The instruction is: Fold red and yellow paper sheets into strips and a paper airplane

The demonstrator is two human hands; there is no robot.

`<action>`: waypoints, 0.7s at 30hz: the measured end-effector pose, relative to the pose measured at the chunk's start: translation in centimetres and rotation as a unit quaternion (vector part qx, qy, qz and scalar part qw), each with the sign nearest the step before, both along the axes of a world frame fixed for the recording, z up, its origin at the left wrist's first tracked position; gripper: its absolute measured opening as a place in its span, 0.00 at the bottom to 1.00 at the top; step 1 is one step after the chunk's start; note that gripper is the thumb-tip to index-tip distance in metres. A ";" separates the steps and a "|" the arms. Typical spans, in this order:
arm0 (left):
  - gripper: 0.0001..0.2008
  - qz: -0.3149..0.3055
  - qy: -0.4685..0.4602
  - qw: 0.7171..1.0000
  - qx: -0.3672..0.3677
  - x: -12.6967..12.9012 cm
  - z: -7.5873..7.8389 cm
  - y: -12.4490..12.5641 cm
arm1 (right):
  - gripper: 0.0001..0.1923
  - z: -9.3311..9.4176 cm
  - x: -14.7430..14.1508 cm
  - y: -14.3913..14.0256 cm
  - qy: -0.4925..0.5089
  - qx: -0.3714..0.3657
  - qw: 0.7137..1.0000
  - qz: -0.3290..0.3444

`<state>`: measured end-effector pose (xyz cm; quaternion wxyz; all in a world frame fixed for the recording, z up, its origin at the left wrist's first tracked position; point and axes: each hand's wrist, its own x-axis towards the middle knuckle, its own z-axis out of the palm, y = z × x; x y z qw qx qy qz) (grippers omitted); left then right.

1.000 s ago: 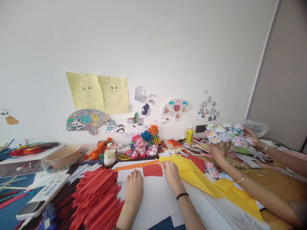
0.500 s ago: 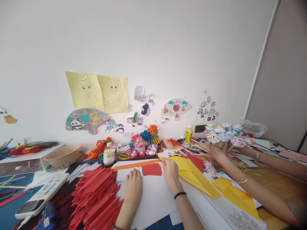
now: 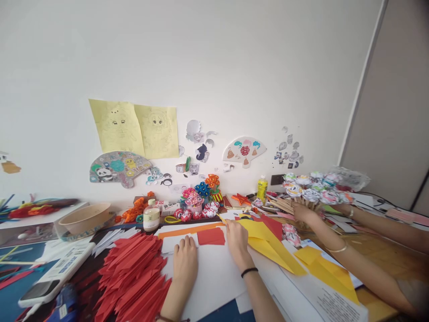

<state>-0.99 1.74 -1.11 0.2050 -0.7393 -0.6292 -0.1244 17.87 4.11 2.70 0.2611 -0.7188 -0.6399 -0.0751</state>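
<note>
My left hand (image 3: 185, 261) lies on a white paper slip (image 3: 170, 244), fingers stretched out and holding nothing. Right of it, a small red paper piece (image 3: 211, 236) rests on the white sheet (image 3: 214, 273). My right hand (image 3: 237, 241) is closed around a thin yellow pointed thing (image 3: 220, 218), whose kind I cannot tell; its tip sticks out at the upper left of the fingers. An orange paper strip (image 3: 191, 230) runs along the far edge of the sheet. Folded yellow paper (image 3: 271, 246) lies beside my right hand. A pile of folded red paper strips (image 3: 130, 277) spreads out left of my left hand.
At right, another person's hands (image 3: 304, 214) hold a bunch of paper flowers (image 3: 311, 192) on sticks. A small bottle (image 3: 151, 216), craft flowers (image 3: 194, 199) and a yellow bottle (image 3: 262, 189) stand near the wall. At left are a bowl (image 3: 86, 218) and a white device (image 3: 56, 273).
The view has shifted very slightly, moving everything a little left. Both my hands keep their places on the papers. The other person's hands have moved slightly at the paper flowers.
</note>
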 end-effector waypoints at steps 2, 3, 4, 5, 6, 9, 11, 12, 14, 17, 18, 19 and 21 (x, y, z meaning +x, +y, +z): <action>0.21 0.000 0.002 1.000 0.004 0.0 0.0 0.0 | 0.16 0.1 -0.1 -0.3 -0.023 0.026 0.999 0.001; 0.21 0.001 0.002 1.000 0.007 0.0 -0.1 0.0 | 0.18 0.2 -0.2 -0.5 -0.038 0.040 0.998 0.000; 0.21 0.002 0.003 1.000 0.009 0.0 -0.1 0.0 | 0.19 0.4 -0.3 -0.7 -0.052 0.054 0.997 -0.001; 0.21 0.003 0.002 1.000 0.009 0.0 -0.1 0.0 | 0.20 0.6 -0.5 -0.9 -0.067 0.065 0.996 -0.002; 0.21 0.004 0.002 1.000 0.009 0.0 -0.1 0.0 | 0.20 0.9 -0.7 -1.1 -0.080 0.074 0.994 -0.004; 0.21 0.004 0.003 1.000 0.002 0.0 -0.2 0.1 | 0.19 1.3 -1.3 -1.1 -0.104 0.078 0.991 -0.014; 0.21 0.005 0.004 1.000 -0.002 0.0 -0.2 0.2 | 0.18 1.2 -1.5 -0.6 -0.108 0.059 0.992 -0.020; 0.20 0.005 0.004 1.000 -0.004 0.0 -0.2 0.2 | 0.16 1.0 -1.5 -0.2 -0.106 0.043 0.993 -0.023; 0.20 0.006 0.002 1.000 -0.006 0.0 -0.1 0.2 | 0.14 0.4 -1.3 0.5 -0.099 0.014 0.995 -0.029; 0.20 0.007 0.001 1.000 -0.003 0.1 -0.1 0.2 | 0.12 -0.5 -0.8 1.1 -0.090 -0.005 0.995 -0.037; 0.20 0.006 0.002 1.000 -0.003 0.1 -0.1 0.2 | 0.12 -0.7 -0.6 1.1 -0.088 -0.005 0.995 -0.040; 0.20 0.006 0.002 1.000 -0.004 0.1 -0.1 0.2 | 0.12 -0.8 -0.5 1.1 -0.086 -0.005 0.995 -0.042; 0.20 0.004 0.001 1.000 -0.007 0.1 0.0 0.1 | 0.12 -0.8 -0.3 0.9 -0.081 -0.003 0.996 -0.046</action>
